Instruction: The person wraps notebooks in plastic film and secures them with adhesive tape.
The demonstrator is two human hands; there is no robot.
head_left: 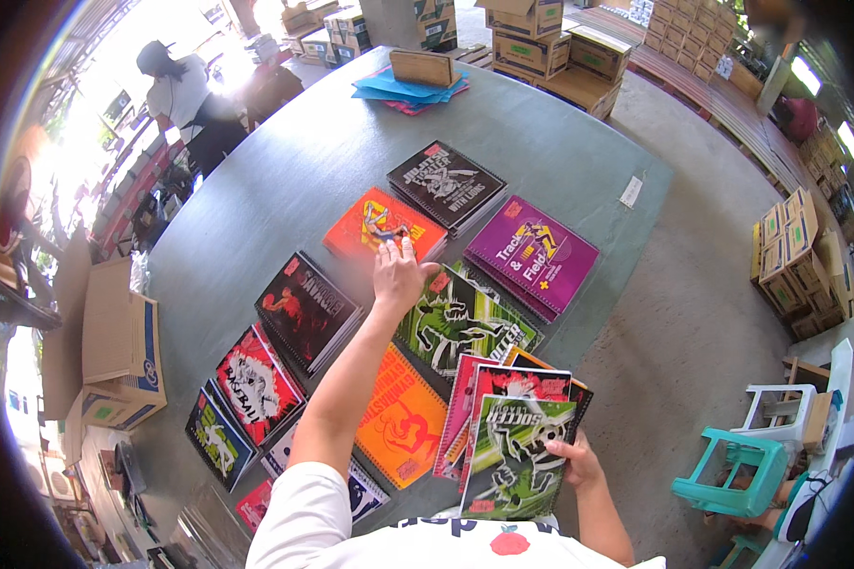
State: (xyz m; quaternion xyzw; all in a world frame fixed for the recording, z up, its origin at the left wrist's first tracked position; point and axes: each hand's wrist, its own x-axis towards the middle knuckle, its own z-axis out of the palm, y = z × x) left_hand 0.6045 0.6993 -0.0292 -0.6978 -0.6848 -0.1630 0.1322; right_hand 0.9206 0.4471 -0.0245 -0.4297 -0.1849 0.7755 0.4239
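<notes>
In my right hand [579, 462] is a fanned bunch of spiral notebooks [517, 455], held near my body with a green-and-black cover on top. Red, pink and black covers stick out beneath it. My left hand [399, 278] reaches forward, fingers stretched over the near edge of an orange-red notebook stack [370, 220]. Around it lie a black notebook stack [448, 185], a purple one [538, 248], a green one [455, 318] and a dark one with a red figure [304, 308]. An orange notebook [400, 417] lies below my left forearm.
More notebooks, including a red stack [256, 375] and a blue-green stack [220, 431], line the left of the grey table [285, 171]. Coloured sheets [403, 92] lie under a wooden block [422, 68]. Cartons [123, 351], teal stools [731, 474] and a person [190, 104] surround the table.
</notes>
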